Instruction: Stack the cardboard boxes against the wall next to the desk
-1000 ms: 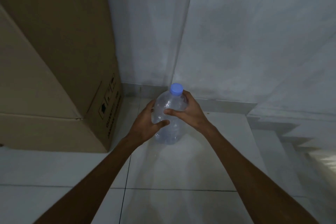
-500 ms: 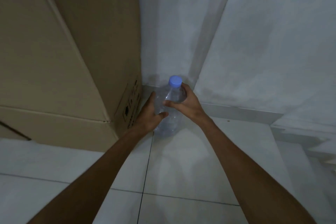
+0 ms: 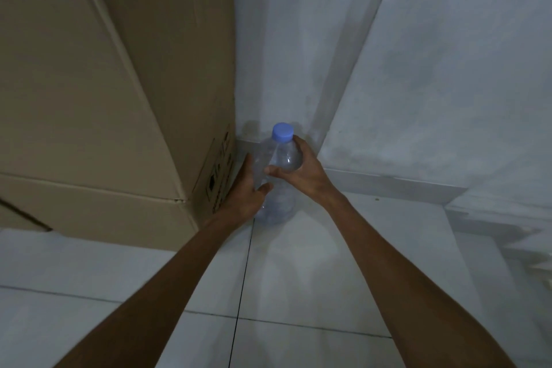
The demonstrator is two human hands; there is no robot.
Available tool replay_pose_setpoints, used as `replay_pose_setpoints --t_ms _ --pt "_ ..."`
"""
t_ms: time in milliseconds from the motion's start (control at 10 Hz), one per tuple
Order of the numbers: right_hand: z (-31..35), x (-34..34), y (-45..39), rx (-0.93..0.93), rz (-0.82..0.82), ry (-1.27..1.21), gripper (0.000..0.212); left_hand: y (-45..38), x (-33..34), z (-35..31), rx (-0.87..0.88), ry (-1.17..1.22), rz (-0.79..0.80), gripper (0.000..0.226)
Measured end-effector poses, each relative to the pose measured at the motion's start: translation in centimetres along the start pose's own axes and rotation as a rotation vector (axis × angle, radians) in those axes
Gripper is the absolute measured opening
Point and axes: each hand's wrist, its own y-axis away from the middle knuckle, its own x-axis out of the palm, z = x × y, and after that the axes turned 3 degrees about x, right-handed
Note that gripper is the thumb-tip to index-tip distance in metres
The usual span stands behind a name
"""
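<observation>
While both hands grip a bottle in the corner of the room, the cardboard box (image 3: 113, 84) fills the view from about nine to twelve o'clock. It is tall and brown, it stands on the tiled floor (image 3: 298, 293), and its far side meets the wall (image 3: 283, 39). A seam crosses its near face low down, and dark printed marks sit on the lower part of its right-hand face. What lies at its top edge is too dim to make out.

Just beside the box, at its three o'clock, stands the bottle (image 3: 279, 176). It is clear plastic, upright, with a blue cap (image 3: 282, 131), and its base looks to be on the floor close to where two walls meet. Whether it touches the box I cannot tell.

The left hand (image 3: 243, 197) holds the bottle from the nine o'clock side, thumb curled across the front and fingers wrapped behind, the back of the hand very near or against the lower corner of the box. The right hand (image 3: 301, 170) grips the shoulder of the bottle from the three o'clock side, just under the cap, thumb pressed on the front and fingers curled over the far side.

Both bare forearms reach in from six o'clock. Pale floor tiles with dark joints spread below them, and a low skirting runs along the wall toward three o'clock.
</observation>
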Motion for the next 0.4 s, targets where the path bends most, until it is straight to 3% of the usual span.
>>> replay_pose_setpoints --t_ms 100,200,300,400 --pt "0.6 -0.4 0.8 0.037 0.005 -0.001 0.127 0.5 -0.2 0.3 -0.001 -0.015 0.015 0.087" --pt "1.6 -1.9 2.6 0.115 0.012 -0.005 0.122 1.8 -0.7 -0.9 -0.02 -0.017 0.027 0.083" --pt "2.8 -3.7 5.1 0.113 0.028 0.027 0.088 3.6 -0.8 -3.0 0.021 -0.04 0.017 0.073" --pt "7.0 -6.0 8.8 0.138 0.043 0.006 0.089 6.2 -1.6 -7.8 -0.027 -0.013 -0.001 0.07"
